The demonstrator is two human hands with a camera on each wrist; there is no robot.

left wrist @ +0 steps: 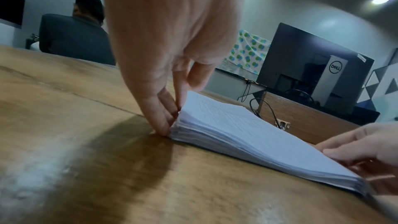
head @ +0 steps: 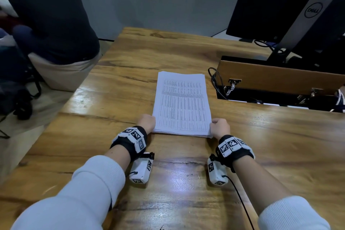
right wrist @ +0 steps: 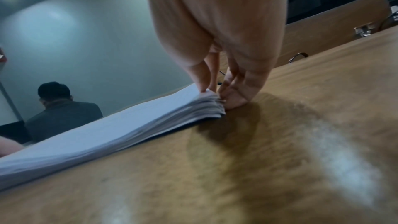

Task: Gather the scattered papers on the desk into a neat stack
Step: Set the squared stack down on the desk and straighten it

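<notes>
A thick stack of printed white papers [head: 182,102] lies squared on the wooden desk [head: 97,147], its short edge toward me. My left hand [head: 147,121] is at the stack's near left corner. In the left wrist view the fingers [left wrist: 160,120] stand against the side edge of the papers [left wrist: 247,134], with the thumb over the top. My right hand [head: 220,127] holds the near right corner. In the right wrist view its thumb [right wrist: 202,81] lies on the top sheets of the stack [right wrist: 107,134] and its fingertips [right wrist: 233,99] press the side. The near edge looks slightly lifted.
An open cable hatch [head: 270,99] with a raised wooden lid [head: 280,78] and black cables [head: 214,80] sits right of the stack. A dark monitor [head: 276,5] stands at the back right. Another person [head: 52,24] sits beyond the desk's left edge.
</notes>
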